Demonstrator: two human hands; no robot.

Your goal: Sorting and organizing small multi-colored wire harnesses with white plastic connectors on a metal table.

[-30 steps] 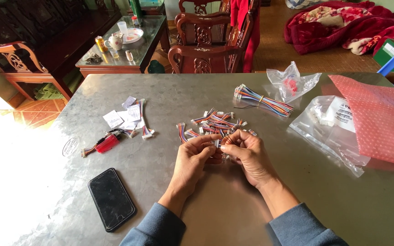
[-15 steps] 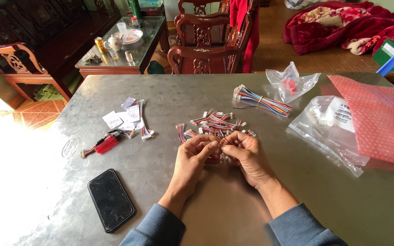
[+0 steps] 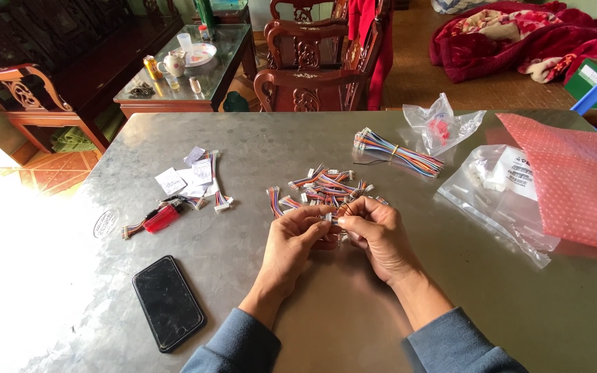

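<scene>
My left hand [image 3: 291, 242] and my right hand [image 3: 378, 235] meet at the middle of a grey metal table [image 3: 257, 138]. Their fingertips pinch a small white connector with short coloured wires [image 3: 331, 218] between them. Just beyond the hands lies a loose pile of short coloured wire leads with white plugs [image 3: 326, 183]. The lower part of the held lead is hidden under my fingers.
A tied bundle of longer coloured wires [image 3: 399, 148] lies at the back right, beside clear plastic bags [image 3: 443, 124] and a red bubble-wrap bag [image 3: 575, 179]. A black phone [image 3: 167, 300], a red lighter [image 3: 162, 217] and paper slips [image 3: 188, 173] lie left. Wooden chairs [image 3: 312, 62] stand beyond.
My hands stay in nearly the same place; the fingers have shifted slightly on the small lead. Nothing else on the table has moved.
</scene>
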